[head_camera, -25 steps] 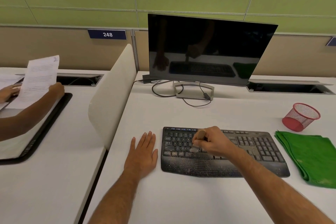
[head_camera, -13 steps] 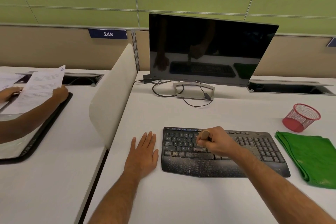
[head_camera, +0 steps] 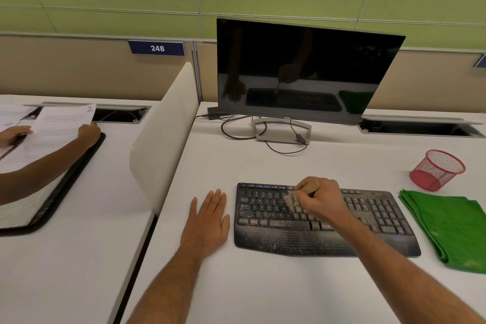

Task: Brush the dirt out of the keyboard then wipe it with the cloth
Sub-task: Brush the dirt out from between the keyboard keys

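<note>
step: brushing — first half of the task; cloth wipe not started
right hand: right hand (head_camera: 319, 198) curled round a small wooden-handled brush (head_camera: 306, 188), pale bristles down on the letter keys left of centre
left hand: left hand (head_camera: 207, 218) flat, fingers straight, palm on the white desk surface (head_camera: 263, 284) just left of the keyboard — holding nothing, not touching the keyboard as far as I can tell
keyboard: black curved keyboard with built-in palm rest (head_camera: 326, 221) lies in front of the monitor, mid-surface; pale grit shows on the lower key rows and across the palm rest
cloth: folded green cloth (head_camera: 447, 223) lies right of the keyboard, just beside its right end, untouched
next move, my read: work the bristles along the remaining rows and the palm rest — plenty of grit left there; then put the brush down and reach right for the cloth
counts: keyboards 1; brushes 1; cloths 1; dark-screened monitors (head_camera: 302, 68) 1; red wire-mesh cups (head_camera: 436, 169) 1
neighbour: a second person's two hands at the next desk, holding sheets of paper (head_camera: 52, 131)
</note>
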A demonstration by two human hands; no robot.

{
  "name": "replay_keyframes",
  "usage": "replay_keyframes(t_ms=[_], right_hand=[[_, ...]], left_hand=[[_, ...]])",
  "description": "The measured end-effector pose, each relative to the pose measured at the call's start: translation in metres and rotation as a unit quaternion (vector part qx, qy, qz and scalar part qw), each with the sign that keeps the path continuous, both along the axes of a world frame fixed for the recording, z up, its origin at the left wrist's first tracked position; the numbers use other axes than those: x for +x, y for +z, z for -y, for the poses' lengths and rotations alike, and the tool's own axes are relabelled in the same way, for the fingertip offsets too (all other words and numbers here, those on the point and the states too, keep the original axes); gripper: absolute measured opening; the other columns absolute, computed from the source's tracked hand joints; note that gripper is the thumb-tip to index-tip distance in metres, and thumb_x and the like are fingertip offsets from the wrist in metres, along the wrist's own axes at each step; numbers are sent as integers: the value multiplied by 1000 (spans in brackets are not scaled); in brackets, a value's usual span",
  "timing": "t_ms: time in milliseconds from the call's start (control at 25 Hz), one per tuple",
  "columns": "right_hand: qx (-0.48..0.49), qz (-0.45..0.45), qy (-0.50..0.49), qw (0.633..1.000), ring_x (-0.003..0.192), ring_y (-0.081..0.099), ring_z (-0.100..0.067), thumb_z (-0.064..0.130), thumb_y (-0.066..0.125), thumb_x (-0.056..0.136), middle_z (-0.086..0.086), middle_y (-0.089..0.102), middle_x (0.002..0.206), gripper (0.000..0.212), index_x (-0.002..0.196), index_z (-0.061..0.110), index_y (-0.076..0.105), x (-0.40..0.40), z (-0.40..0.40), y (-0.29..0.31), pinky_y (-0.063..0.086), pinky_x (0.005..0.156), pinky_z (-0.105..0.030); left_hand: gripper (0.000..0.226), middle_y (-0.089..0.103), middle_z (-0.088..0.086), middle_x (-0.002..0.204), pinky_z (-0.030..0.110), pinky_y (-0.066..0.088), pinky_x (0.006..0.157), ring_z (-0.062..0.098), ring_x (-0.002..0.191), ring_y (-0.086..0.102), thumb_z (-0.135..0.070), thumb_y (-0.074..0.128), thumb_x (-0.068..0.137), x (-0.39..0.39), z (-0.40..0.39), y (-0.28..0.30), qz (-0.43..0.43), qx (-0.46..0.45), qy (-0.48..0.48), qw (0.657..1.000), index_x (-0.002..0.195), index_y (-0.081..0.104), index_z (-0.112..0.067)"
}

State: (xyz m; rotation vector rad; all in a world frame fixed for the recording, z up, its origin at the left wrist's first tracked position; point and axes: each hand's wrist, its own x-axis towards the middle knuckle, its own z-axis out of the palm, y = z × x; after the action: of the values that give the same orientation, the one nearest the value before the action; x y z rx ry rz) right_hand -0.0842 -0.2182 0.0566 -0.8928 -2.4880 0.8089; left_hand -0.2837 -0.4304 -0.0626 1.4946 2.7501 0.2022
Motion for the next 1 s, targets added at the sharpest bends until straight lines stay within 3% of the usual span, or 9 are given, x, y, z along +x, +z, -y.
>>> replay_keyframes(t_ms=[160, 280, 400, 520, 760, 920, 1000], right_hand=[[-7, 29, -1, 1000, 47, 58, -6, 10, 58, 83, 9, 71, 68, 23, 70, 20, 75, -2, 8, -9, 38, 38, -11], [-33, 40, -2, 999, 45, 56, -9, 8, 54, 79, 7, 69, 60, 30, 59, 22, 71, -4, 13, -14, 40, 38, -17], [-62, 48, 5, 997, 38, 44, -4, 4, 54, 77, 7, 59, 44, 31, 50, 14, 66, -4, 15, -9, 40, 40, -23], [-42, 28, -13, 999, 41, 50, -4, 6, 57, 79, 11, 63, 51, 29, 56, 17, 71, -6, 14, -5, 41, 41, -17], [-55, 58, 17, 997, 35, 47, -1, 4, 56, 80, 13, 56, 44, 37, 49, 23, 65, -8, 20, -6, 33, 37, -10], [-39, 56, 5, 998, 43, 54, -4, 7, 54, 81, 9, 67, 58, 29, 63, 19, 73, -11, 19, -5, 40, 40, -15], [-51, 77, 19, 996, 42, 51, -4, 7, 55, 80, 5, 65, 54, 30, 58, 20, 70, -11, 22, -6, 40, 40, -16]], left_hand=[[69, 25, 1, 162, 46, -2, 117, 18, 150, 22, -45, 13, 96, -1, 0, -1, 2, 1, 3, 1000, 155, 28, -14], [73, 17, 0, 164, 48, -2, 121, 16, 152, 13, -48, 5, 93, 0, 0, -1, 7, 5, 1, 1000, 157, 20, -15], [77, 9, -2, 166, 49, -1, 122, 15, 153, 6, -49, -2, 90, 0, -1, 2, 6, -1, 2, 1000, 158, 13, -17], [81, -3, -4, 166, 47, -7, 122, 13, 153, -4, -50, -9, 86, 1, -1, 3, 12, -17, -1, 1000, 159, 3, -18], [78, 4, -2, 166, 48, -5, 122, 15, 153, 2, -50, -4, 89, 0, -1, 2, 12, -5, -5, 1000, 158, 9, -17], [75, 13, 0, 165, 50, 2, 122, 17, 152, 10, -48, 2, 92, 0, -1, 1, 11, 4, -2, 1000, 158, 16, -16], [73, 18, 1, 164, 52, 7, 122, 17, 152, 15, -48, 6, 94, 0, -1, 0, 10, 10, -1, 1000, 157, 22, -15]])
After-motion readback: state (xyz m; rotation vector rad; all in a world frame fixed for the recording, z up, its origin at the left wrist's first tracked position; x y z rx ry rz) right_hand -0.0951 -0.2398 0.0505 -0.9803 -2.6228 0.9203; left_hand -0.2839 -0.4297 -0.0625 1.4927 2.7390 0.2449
